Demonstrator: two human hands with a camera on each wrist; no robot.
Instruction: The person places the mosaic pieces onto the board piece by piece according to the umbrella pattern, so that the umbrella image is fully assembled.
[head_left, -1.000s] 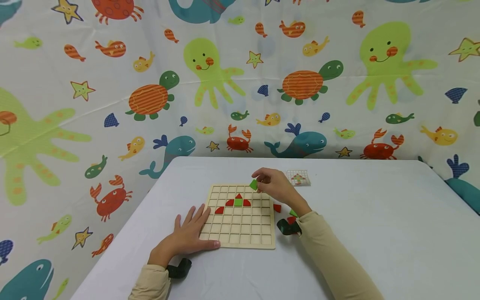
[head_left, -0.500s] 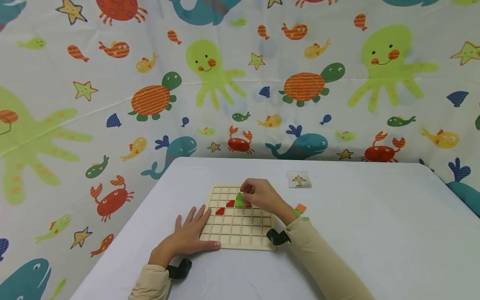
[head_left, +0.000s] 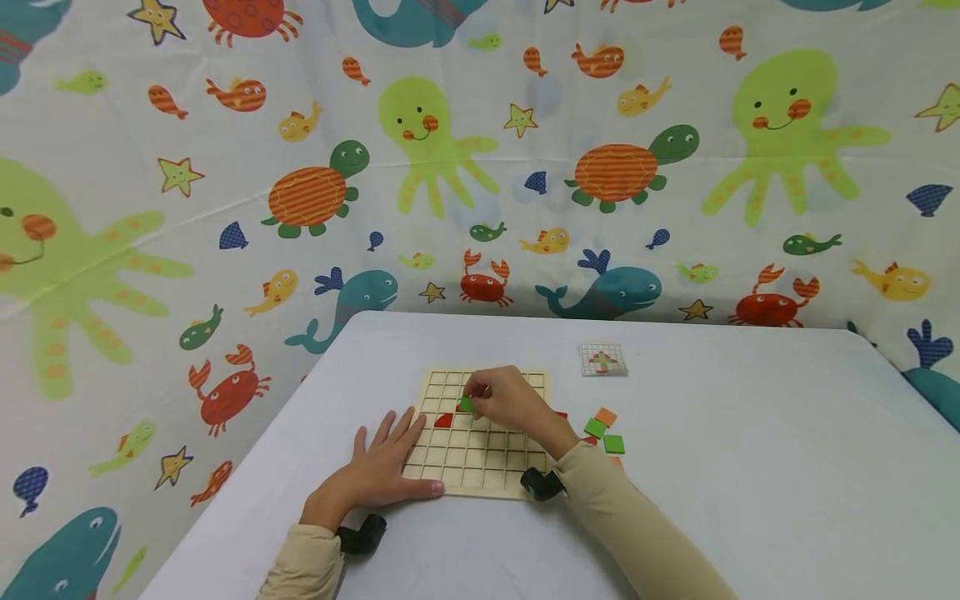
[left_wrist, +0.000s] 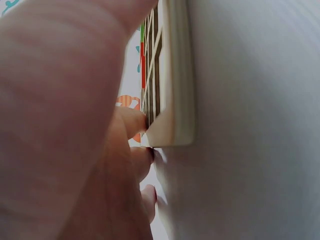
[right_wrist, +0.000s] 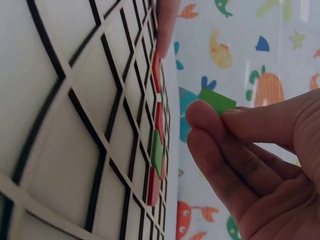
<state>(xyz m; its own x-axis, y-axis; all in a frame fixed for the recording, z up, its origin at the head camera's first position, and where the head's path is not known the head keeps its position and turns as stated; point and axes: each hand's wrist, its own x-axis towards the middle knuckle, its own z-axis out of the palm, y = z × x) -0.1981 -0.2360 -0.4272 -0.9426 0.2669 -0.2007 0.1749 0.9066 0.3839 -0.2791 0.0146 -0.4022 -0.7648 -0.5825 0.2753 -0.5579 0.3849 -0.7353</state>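
Observation:
My right hand (head_left: 513, 406) pinches a green square tile (right_wrist: 218, 101) between thumb and fingertips, held just above the pale wooden grid board (head_left: 465, 462). Below it, the right wrist view shows another green tile (right_wrist: 157, 150) seated on the board with red tiles around it. A red quarter-round tile (head_left: 444, 420) lies in a cell left of the right hand, which covers most of the pattern in the head view. My left hand (head_left: 375, 471) rests at the board's left edge with fingers spread, its thumb (head_left: 423, 489) along the near-left corner.
Loose green (head_left: 613, 444), orange (head_left: 606, 415) and red tiles lie right of the board, partly behind the right sleeve. A small pattern card (head_left: 603, 360) lies at the back of the white table. A sea-animal printed cloth hangs behind.
My right hand has moved left and slightly nearer with the green tile, from the board's far right part to over the pattern. Loose tiles at right have come into view. My left hand stays put.

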